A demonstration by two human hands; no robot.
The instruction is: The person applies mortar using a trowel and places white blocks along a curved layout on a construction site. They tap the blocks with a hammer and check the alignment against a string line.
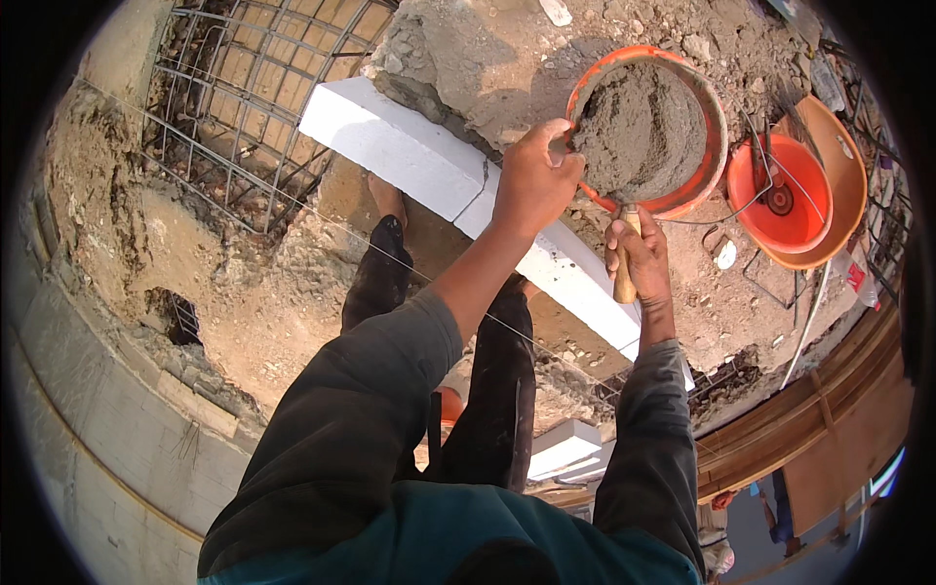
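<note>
Left hand [539,175] up at the near-left rim of the mortar bucket [719,115], thumb and fingers hooked over the edge, and that looks like the steadying grip; right hand [643,261] wrapped firmly round a wooden-handled tool [626,278], a trowel by the look of it, its working end down at the mortar [648,132] and too hidden to judge. And there's the bucket, top right of centre on rough ground, just beyond the row of white blocks [408,156]! Good technique here, I'd say: brace the rim so nothing tips, keep those left fingers clear of the blade's path, slide in low along the wall, and lift with a level wrist so the load doesn't slump. Working through the mass from the bottom up should keep it even; 1 moderate scoop is likely easier to control than 1 heaped. Over to the markings: a red-and-white packet [858,280] lies at the right, its print too small to make out, and beside it a red container [795,210] sits within an orange one [846,185], the latter carrying a pale patch, nothing legible there either.
</note>
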